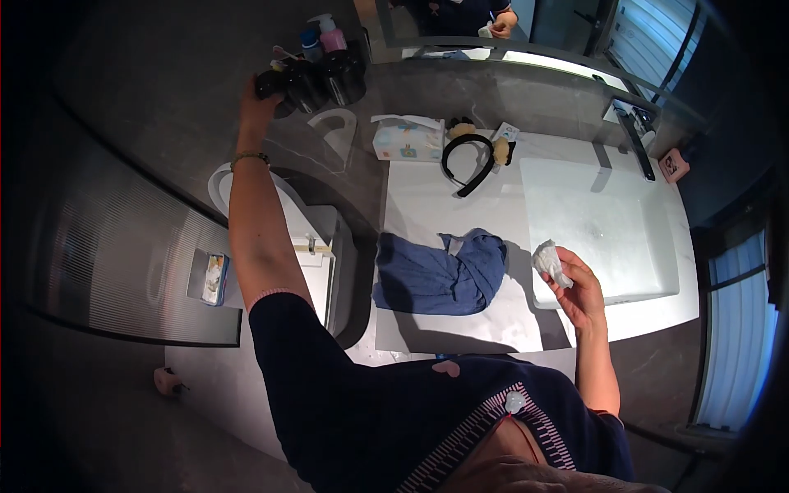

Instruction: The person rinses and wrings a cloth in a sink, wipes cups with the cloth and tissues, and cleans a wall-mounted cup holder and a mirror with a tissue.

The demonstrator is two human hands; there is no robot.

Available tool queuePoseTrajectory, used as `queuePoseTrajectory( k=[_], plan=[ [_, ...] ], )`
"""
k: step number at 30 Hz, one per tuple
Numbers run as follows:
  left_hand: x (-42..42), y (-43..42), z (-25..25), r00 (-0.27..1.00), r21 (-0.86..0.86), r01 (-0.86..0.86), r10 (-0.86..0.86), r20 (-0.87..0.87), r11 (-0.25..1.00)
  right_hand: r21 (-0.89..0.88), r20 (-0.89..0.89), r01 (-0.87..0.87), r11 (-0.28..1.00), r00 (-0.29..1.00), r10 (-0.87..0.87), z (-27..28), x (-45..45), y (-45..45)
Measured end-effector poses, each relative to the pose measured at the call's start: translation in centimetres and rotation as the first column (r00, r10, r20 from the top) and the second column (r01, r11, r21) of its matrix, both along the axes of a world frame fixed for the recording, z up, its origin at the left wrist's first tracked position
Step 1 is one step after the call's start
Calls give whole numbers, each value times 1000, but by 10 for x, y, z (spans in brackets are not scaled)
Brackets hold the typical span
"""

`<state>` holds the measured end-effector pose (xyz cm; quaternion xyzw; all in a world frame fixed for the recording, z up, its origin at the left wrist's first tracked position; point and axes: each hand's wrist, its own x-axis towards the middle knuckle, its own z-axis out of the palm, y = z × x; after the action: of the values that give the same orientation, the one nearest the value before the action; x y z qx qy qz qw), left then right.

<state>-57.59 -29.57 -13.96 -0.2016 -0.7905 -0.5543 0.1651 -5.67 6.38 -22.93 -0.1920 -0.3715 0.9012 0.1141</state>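
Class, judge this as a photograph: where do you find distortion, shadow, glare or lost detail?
In the head view: the wide lens bows the counter and the corners sink to black; shadow darkens part of the blue cloth; the light strip glares; the black cups blend together, their edges hard to make out.

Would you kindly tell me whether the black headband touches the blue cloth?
Apart: in the head view, bare countertop shows between the black headband and the blue cloth.
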Motion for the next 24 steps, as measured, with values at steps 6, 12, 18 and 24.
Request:
queuePoseTrajectory(
  k=[6,12,18,24],
  plan=[
    [21,5,38,947,-123,-268,238,-218,955,37,15,5,999,1000,-6,0,0,-1],
    [57,-19,86,861,377,-423,495,-118,824,64,-25,65,996,998,-64,1,1,1],
    [188,34,87,999,623,48,-52,-12,781,198,-79,-26,980,996,42,26,-36,-3],
    [283,116,35,830,636,346,-541,135,690,356,-313,19,934,944,101,91,-85,-22]
  ],
)
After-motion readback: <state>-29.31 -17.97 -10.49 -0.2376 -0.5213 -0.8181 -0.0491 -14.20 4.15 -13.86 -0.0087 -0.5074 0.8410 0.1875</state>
